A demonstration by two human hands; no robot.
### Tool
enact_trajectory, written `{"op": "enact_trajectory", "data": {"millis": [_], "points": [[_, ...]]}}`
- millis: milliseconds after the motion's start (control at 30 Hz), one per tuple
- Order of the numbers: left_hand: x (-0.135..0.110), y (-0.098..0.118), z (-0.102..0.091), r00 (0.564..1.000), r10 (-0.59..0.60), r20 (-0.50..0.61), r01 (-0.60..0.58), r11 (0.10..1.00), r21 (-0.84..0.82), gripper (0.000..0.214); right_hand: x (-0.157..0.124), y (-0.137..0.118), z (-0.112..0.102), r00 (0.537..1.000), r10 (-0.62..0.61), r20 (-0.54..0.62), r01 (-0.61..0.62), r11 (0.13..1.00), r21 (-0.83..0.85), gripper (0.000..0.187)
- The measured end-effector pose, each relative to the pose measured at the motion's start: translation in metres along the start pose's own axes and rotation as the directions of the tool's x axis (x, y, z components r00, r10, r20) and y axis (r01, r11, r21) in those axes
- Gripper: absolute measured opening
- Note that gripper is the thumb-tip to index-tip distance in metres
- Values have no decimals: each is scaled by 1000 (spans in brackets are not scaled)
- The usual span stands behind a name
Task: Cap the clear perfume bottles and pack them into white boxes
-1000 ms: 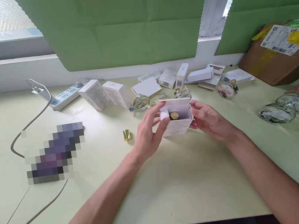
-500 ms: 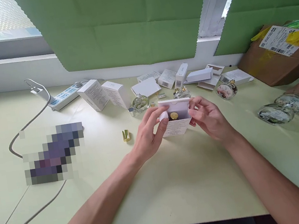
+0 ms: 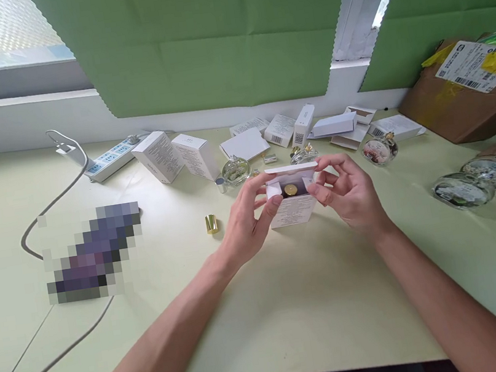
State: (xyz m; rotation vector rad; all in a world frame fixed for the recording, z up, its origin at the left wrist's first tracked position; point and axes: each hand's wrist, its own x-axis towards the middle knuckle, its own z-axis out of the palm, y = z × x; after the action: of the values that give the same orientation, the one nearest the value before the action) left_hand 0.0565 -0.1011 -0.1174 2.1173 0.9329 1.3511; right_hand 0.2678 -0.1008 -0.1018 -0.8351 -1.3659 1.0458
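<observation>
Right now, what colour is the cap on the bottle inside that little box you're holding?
Gold: the cap shines metallic gold inside the white box, seen best in the head view.

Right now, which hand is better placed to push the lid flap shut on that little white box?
Probably the right hand: its fingers already pinch the raised lid flap. The left hand steadies the white box from the side.

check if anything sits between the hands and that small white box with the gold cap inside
Nothing visible does. The left hand and right hand both already grip the small white box from either side, fingers at its open top flaps. The gold-capped bottle sits inside it.
</observation>
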Motion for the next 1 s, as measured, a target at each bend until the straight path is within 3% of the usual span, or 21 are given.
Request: {"op": "enact_trajectory", "data": {"millis": [200, 300, 500, 700, 1000], "points": [[1, -1, -2, 999, 37, 28, -36, 999, -39, 23, -2, 0, 0, 996, -77, -37, 73, 992, -101, 10], [1, -2, -1, 999, 29, 35, -27, 997, -70, 19, -2, -2, -1, 995, -92, -28, 88, 986, -140, 11], [2, -2, -1, 998, 61, 21, -60, 997, -46, 11, 0, -4, -5, 995, 62, 72, -55, 994, -97, 9], [2, -5, -2, 991, 135, 23, -136, 989, 62, 10, 0, -2, -4, 975, 190, 113, -200, 976, 84, 23], [1, -7, -2, 988, 155, 17, -156, 983, 98, 15, -4, -10, 1, 1000, -11, -3, 11, 997, -83, 31]]}}
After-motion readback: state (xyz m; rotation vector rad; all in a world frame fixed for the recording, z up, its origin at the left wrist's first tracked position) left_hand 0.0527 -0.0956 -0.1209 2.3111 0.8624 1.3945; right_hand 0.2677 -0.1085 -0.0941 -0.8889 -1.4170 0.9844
